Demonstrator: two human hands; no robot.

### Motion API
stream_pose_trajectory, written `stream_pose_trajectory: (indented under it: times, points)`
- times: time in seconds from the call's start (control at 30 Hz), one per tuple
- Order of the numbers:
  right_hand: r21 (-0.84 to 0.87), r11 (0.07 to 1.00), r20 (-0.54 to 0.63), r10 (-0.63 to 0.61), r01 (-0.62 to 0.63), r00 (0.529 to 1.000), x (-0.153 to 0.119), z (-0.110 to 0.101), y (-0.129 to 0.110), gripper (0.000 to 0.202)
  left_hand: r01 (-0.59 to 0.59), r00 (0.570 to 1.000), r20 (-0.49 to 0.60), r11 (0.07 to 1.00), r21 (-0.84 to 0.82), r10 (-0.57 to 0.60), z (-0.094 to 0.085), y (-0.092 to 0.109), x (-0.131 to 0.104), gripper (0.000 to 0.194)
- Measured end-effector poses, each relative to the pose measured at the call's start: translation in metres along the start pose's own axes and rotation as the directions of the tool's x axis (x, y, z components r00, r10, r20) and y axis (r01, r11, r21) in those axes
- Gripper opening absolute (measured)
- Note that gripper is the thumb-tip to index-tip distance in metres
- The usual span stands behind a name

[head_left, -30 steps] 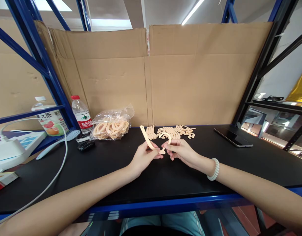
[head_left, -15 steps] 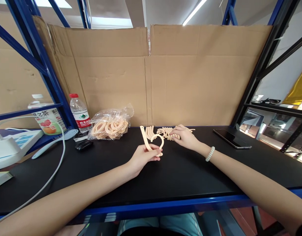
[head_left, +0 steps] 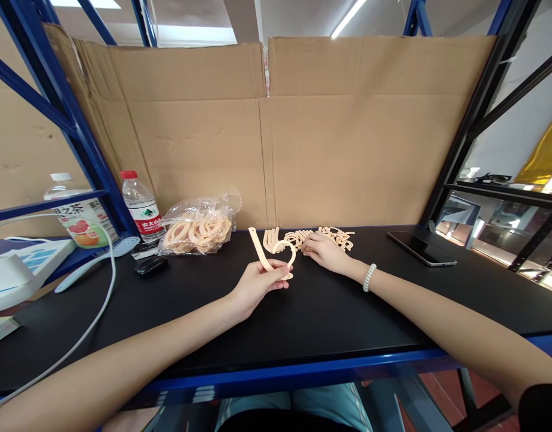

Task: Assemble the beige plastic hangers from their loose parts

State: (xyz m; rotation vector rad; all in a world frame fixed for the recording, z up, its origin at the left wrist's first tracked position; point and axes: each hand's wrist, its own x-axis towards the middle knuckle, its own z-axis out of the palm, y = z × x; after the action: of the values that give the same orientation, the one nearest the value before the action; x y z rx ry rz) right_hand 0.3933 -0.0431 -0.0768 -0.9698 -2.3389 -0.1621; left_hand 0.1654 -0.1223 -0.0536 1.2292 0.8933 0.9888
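Observation:
My left hand (head_left: 257, 285) is closed round a pale, flat curved piece (head_left: 260, 247) that looks like wood. One long arm of it rises at the left, and a hooked loop (head_left: 294, 255) curls up at the right; I cannot tell whether these are one part or two joined. Over the row of small pale pieces (head_left: 296, 237) lies my right hand (head_left: 325, 252), its fingers bent down and close together. What its fingertips hold, if anything, is hidden. Several slim curved strips (head_left: 271, 239) lie left of that row, and more small pieces (head_left: 341, 237) lie behind the hand.
A clear bag of pale rings (head_left: 199, 228) lies at the back left, near a water bottle (head_left: 141, 207), a black mouse-like object (head_left: 150, 266) and a white cable (head_left: 110, 282). A phone (head_left: 420, 248) lies right on the black table (head_left: 348, 324). Cardboard (head_left: 190, 132) stands behind.
My right hand has shifted left over the small pieces, uncovering some behind it, and its fingers have drawn together. My left hand still holds the curved piece. The view has shifted slightly.

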Motion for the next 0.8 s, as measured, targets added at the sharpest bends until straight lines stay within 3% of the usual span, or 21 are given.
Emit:
stream_pose_trajectory:
  times: [0.17, 0.3, 0.4, 0.5, 0.7, 0.8]
  points:
    - [0.051, 0.998, -0.015, -0.024, 0.025, 1.000, 0.001, -0.006, -0.007, 0.014, 0.004, 1.000, 0.005, 1.000, -0.013, -0.004, -0.003, -0.001, 0.000, 0.025]
    - [0.305, 0.945, -0.117, 0.159, -0.117, 0.980, 0.001, -0.011, -0.012, 0.016, 0.002, 1.000, 0.009, 0.999, -0.053, -0.001, -0.005, 0.000, 0.001, 0.022]
    - [0.559, 0.796, -0.115, 0.352, -0.233, 0.929, 0.003, -0.017, -0.017, 0.017, 0.014, 1.000, 0.005, 0.998, -0.064, -0.014, -0.005, 0.001, 0.002, 0.019]
    - [0.720, 0.656, -0.148, 0.463, -0.226, 0.874, 0.004, -0.028, -0.028, 0.022, 0.024, 1.000, -0.005, 0.997, -0.076, -0.024, -0.005, 0.002, 0.001, 0.018]
    - [0.838, 0.502, -0.226, 0.674, -0.212, 0.703, -0.001, -0.054, -0.058, 0.030, 0.025, 1.000, -0.006, 0.994, -0.105, -0.026, -0.006, 0.003, 0.000, 0.018]
    - [0.850, 0.469, -0.199, 0.707, -0.239, 0.678, -0.006, -0.058, -0.068, 0.033, 0.018, 1.000, -0.001, 0.993, -0.120, -0.018, -0.006, 0.002, -0.001, 0.021]
